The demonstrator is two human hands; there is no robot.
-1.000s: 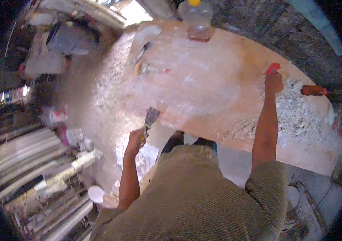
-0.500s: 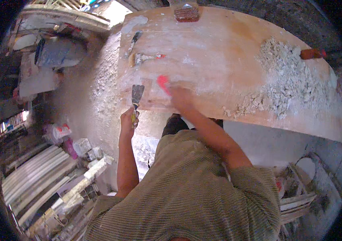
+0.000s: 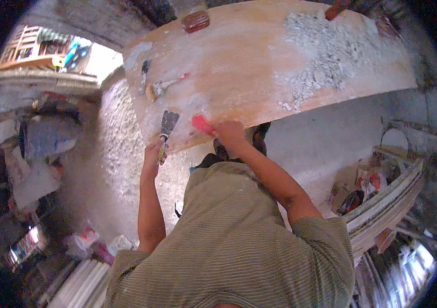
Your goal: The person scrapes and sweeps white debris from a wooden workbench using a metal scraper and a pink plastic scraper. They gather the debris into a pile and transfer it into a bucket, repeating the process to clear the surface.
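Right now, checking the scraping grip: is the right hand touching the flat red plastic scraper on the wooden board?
Touching. The head view shows the right hand closed on the flat red plastic scraper, its blade protruding leftward over the wooden board.

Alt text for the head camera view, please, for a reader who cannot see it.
Seen from above, a person leans over a plaster-dusted wooden board, left hand holding a wide putty knife and right hand holding a red scraper at its near edge. A grey plaster heap lies at the board's right.

Olive ribbed shirt — short sleeves, bare forearms
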